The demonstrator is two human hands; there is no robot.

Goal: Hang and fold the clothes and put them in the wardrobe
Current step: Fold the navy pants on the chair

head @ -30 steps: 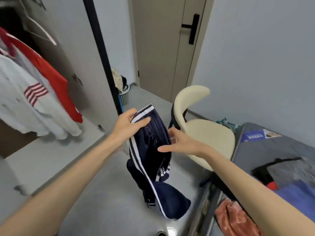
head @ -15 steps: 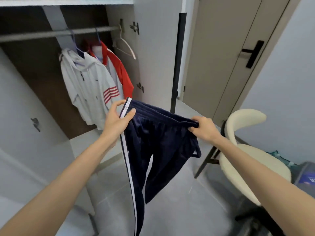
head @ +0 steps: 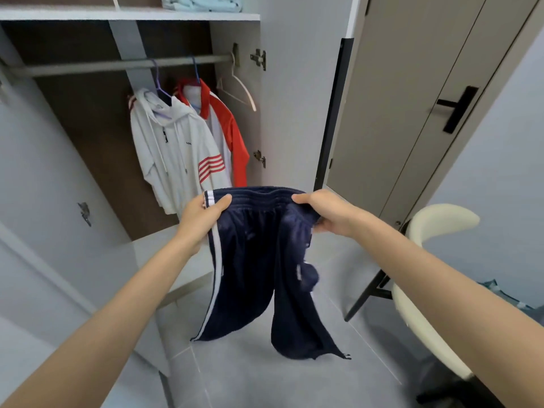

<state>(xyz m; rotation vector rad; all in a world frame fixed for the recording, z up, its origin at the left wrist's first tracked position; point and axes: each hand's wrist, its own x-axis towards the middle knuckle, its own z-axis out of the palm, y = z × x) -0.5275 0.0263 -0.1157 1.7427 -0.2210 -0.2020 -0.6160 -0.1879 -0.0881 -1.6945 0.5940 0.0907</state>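
Both hands, left (head: 203, 214) and right (head: 325, 213), pinch the pants (head: 259, 260) waistband, fingers curled tight. Legs dangle uneven. I'd even them up before folding.

The navy trousers (head: 250, 260) are showing a slightly shiny, smooth cloth; the wardrobe rail (head: 88, 68) is looking like dull metal, the cream chair (head: 441, 219) gleaming smooth.

Folded pale-blue cloth (head: 203, 2) lies on the top shelf (head: 88, 15); a cream chair (head: 441, 220) stands on the floor (head: 250, 372).
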